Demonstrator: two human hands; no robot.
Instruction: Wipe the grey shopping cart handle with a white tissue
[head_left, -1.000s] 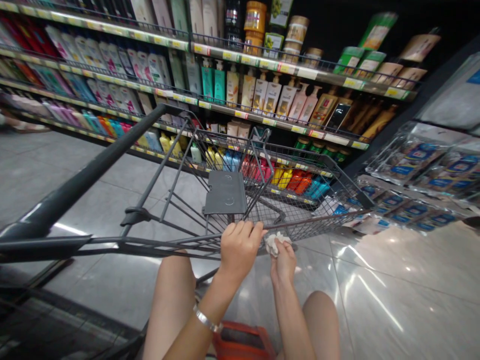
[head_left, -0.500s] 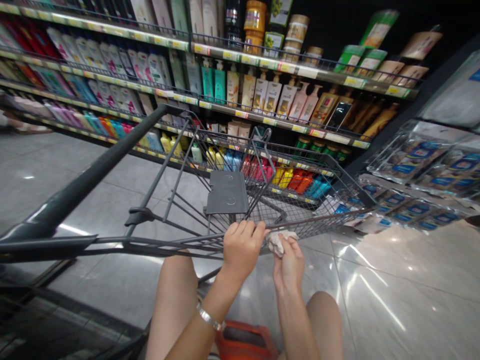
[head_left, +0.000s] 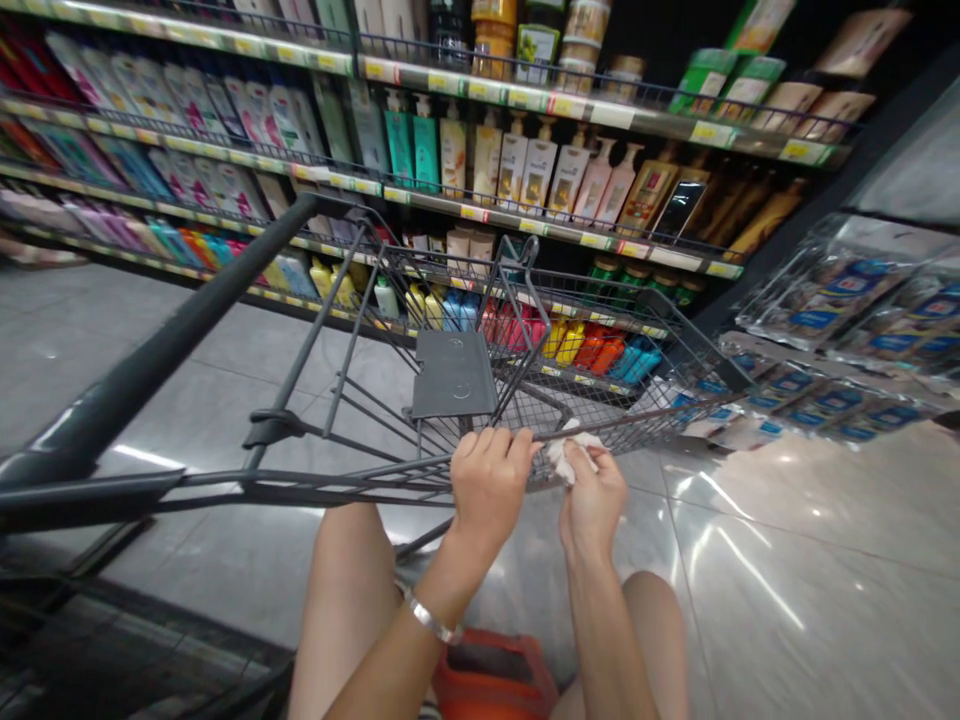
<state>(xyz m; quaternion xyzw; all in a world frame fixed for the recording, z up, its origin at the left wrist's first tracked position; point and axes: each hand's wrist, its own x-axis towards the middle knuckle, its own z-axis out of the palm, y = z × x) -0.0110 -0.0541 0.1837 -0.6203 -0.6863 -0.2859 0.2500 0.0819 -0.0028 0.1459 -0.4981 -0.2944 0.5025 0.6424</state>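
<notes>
While my left hand point(head_left: 491, 485) grips the shopping cart point(head_left: 679, 335) rim, my right hand point(head_left: 594, 500) pinches a crumpled cloth point(head_left: 564, 452); loosen, and it drops through the wires.

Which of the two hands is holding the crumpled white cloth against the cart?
The right hand pinches the white cloth at the cart's wire edge. The left hand, with a bracelet, only grips the wire, clothless.

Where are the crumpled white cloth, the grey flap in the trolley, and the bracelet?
white cloth point(head_left: 571, 452), head view, its crumpled top.
grey flap point(head_left: 453, 374), head view, centre of the panel.
bracelet point(head_left: 433, 622), head view, band on the wrist.
</notes>
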